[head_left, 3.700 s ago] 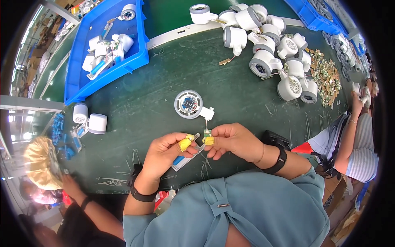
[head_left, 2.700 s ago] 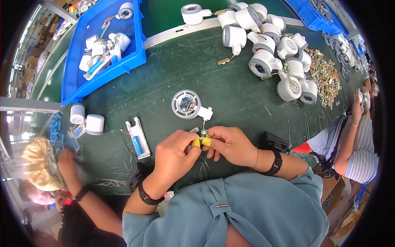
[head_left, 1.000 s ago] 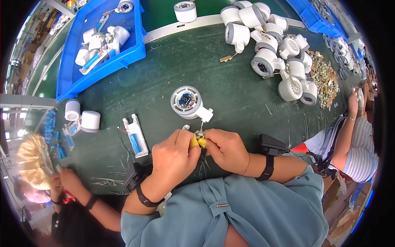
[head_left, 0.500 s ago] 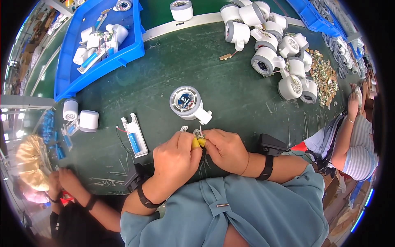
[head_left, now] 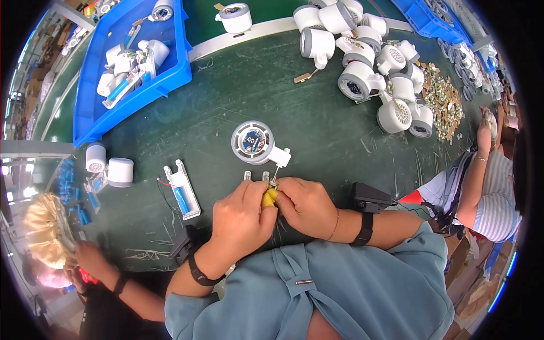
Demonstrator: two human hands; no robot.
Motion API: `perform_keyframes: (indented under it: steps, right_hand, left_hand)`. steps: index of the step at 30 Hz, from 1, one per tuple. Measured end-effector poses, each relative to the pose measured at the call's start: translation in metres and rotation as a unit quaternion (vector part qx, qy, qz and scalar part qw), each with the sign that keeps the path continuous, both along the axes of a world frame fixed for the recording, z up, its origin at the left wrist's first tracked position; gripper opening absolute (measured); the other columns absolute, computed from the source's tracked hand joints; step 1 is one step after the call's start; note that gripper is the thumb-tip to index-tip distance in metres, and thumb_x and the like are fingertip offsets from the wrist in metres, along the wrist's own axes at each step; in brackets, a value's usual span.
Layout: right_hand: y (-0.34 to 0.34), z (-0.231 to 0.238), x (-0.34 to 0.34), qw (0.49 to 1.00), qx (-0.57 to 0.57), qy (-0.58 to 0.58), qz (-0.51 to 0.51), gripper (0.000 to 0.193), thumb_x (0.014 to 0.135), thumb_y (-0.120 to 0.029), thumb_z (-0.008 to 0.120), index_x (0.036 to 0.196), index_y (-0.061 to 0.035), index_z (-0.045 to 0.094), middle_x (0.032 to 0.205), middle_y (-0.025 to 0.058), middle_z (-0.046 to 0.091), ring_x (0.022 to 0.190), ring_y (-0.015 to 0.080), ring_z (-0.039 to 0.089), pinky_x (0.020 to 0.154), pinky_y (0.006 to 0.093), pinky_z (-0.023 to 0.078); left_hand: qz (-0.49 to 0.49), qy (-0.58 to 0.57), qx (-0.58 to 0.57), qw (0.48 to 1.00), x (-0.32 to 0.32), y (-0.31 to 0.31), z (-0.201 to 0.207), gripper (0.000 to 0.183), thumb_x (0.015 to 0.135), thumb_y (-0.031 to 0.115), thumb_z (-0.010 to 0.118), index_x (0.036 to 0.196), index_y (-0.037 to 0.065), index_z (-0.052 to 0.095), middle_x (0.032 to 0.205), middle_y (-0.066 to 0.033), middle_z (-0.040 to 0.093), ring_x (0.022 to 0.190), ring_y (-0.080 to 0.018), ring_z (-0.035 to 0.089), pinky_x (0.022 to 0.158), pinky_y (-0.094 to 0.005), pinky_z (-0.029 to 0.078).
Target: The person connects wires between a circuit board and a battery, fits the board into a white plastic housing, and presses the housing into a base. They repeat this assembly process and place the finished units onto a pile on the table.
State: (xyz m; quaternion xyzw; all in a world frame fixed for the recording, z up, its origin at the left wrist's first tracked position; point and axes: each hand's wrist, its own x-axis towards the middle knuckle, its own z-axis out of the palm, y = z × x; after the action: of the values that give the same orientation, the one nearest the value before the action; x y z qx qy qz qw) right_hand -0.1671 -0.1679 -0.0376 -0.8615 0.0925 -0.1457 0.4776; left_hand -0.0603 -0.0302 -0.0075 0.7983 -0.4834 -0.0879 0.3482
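Just below the middle of the bench, both my hands are pinched close together, with yellow finger covers on some fingertips. My left hand (head_left: 242, 212) is closed on a white plastic holder whose two prongs (head_left: 247, 175) stick out past my fingers; the rest is hidden. My right hand (head_left: 310, 208) pinches a small circuit board (head_left: 274, 184) against that holder. Thin wires run from the board to a white-and-grey round fan head (head_left: 253, 143) lying just beyond, its blue board facing up. To the left lies another white holder (head_left: 183, 190) with a blue battery cell and loose wires.
A blue bin (head_left: 180, 76) with fan parts stands far left. Heaped fan heads (head_left: 345, 68) and a pile of small boards (head_left: 443, 102) lie far right. Two fan heads (head_left: 120, 171) and blue cells (head_left: 66, 181) sit left. Co-workers' arms (head_left: 107, 266) show at both sides.
Both prongs of the holder now show more clearly beyond my left hand. My hands stay pinched together in nearly the same place. The whole view has shifted slightly.
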Motion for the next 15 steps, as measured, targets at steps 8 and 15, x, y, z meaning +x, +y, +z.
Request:
perform_keyframes:
  steps: [8, 15]
  right_hand:
    - [-0.03, 0.028, -0.015, 0.994, 0.09, 0.049, -0.036, 0.032, 0.083, 0.005, 0.062, 0.114, -0.0013, 0.06, 0.091, 0.0087, 0.064, 0.072, 0.0162, 0.062, 0.061, 0.0276, 0.051]
    - [-0.044, 0.036, 0.039, 0.999, 0.004, -0.051, -0.014, 0.073, 0.078, -0.009, 0.074, 0.14, 0.0005, 0.038, 0.135, 0.0203, 0.043, 0.12, 0.0343, 0.048, 0.1, 0.0386, 0.043]
  left_hand:
    - [-0.001, -0.057, 0.052, 0.997, 0.012, 0.008, 0.006, 0.037, 0.07, 0.012, 0.073, 0.105, 0.003, 0.064, 0.083, -0.0094, 0.057, 0.069, -0.0274, 0.061, 0.059, -0.0383, 0.05]
    - [0.007, -0.103, 0.001, 0.995, 0.013, 0.002, -0.002, 0.029, 0.069, 0.003, 0.071, 0.098, 0.003, 0.067, 0.084, -0.008, 0.058, 0.069, -0.026, 0.062, 0.06, -0.0369, 0.051]
